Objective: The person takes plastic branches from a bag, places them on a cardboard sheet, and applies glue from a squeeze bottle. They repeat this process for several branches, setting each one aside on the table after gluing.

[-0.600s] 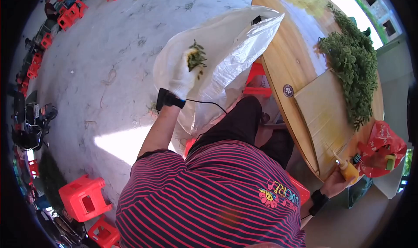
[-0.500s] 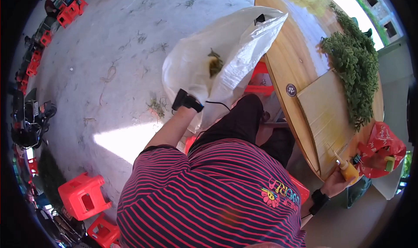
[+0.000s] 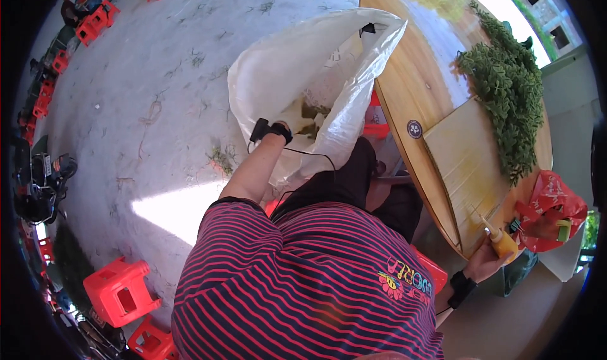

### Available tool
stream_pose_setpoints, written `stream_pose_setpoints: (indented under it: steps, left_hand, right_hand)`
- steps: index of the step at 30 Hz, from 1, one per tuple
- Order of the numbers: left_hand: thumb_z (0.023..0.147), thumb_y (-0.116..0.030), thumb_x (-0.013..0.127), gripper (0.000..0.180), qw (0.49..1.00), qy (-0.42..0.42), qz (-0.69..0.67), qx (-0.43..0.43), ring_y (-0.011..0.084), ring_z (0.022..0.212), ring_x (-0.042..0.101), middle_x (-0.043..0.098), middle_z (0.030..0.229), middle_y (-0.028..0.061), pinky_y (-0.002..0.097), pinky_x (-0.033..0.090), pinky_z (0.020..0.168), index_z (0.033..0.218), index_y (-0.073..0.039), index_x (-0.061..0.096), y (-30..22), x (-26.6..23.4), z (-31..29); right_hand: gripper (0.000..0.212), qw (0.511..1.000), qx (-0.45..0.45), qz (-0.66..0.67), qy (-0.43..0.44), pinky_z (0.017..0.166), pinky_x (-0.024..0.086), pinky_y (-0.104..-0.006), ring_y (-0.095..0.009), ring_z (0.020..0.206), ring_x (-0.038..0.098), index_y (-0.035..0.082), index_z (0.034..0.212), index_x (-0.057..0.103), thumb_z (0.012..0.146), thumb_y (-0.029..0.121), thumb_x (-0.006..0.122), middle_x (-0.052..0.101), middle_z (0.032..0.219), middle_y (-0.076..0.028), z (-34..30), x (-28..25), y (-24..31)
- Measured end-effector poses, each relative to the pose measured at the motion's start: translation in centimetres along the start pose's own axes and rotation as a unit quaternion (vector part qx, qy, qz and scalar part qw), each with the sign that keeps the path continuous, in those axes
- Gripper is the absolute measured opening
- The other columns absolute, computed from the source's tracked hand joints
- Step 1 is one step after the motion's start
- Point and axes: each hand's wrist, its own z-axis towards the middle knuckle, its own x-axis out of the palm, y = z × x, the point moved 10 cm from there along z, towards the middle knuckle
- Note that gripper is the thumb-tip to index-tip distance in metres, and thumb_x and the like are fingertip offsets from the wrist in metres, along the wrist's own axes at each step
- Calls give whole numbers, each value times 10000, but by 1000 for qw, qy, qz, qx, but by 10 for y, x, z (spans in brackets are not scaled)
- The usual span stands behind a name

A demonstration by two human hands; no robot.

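My right hand is closed around a yellow squeeze bottle with a pale narrow nozzle, which points over the near end of the cardboard sheet. On the other side, my left hand is at the near rim of a big white plastic bag. Its fingers are hidden, so I cannot tell whether they hold anything. Down in the bag's mouth lie some green-brown pieces. A heap of green leafy sprigs lies along the table's far right, partly over the cardboard.
The round wooden table curves along my right. A red plastic bag is by the bottle, with something green-capped. Red stools stand at the lower left, and a motorbike is at the far left.
A blurred green-brown bunch in mid-air over the bag is gone from there; pieces now show inside it. My left hand has moved slightly up. The right hand still holds the bottle.
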Motion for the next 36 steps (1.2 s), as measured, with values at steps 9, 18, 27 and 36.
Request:
stream_pose_setpoints:
  steps: [9,18,27,36]
  left_hand:
    - [758,-301,649,601,954,-183,225,-69,335,969,588,591,1110,167,392,461,864,1261,-38,451,66,-136,0]
    - [905,-249,559,313,944,37,-326,20,111,730,578,611,859,46,235,466,643,1117,-19,566,-90,-105,-25]
    - [909,-109,542,179,930,37,-287,225,81,648,549,615,823,48,200,434,580,1044,-3,594,-318,-146,-58]
    - [832,-2,594,122,825,110,-56,551,121,773,595,633,855,60,234,483,701,947,20,627,-547,16,-75]
  right_hand:
    - [547,1000,-3,9,1,991,390,-458,-339,1172,471,28,1316,348,914,353,526,471,1266,-194,4,-8,-1]
    - [480,997,-42,68,-14,976,409,-434,-331,1150,490,34,1285,401,925,331,513,496,1246,-181,-5,-14,4]
    - [414,991,-12,130,-27,935,437,-393,-299,1070,547,49,1254,426,946,321,482,555,1132,-126,-20,10,-6]
    - [329,985,-41,162,-50,953,434,-430,-284,1043,563,49,1194,448,950,266,484,565,1074,-105,-23,13,1]
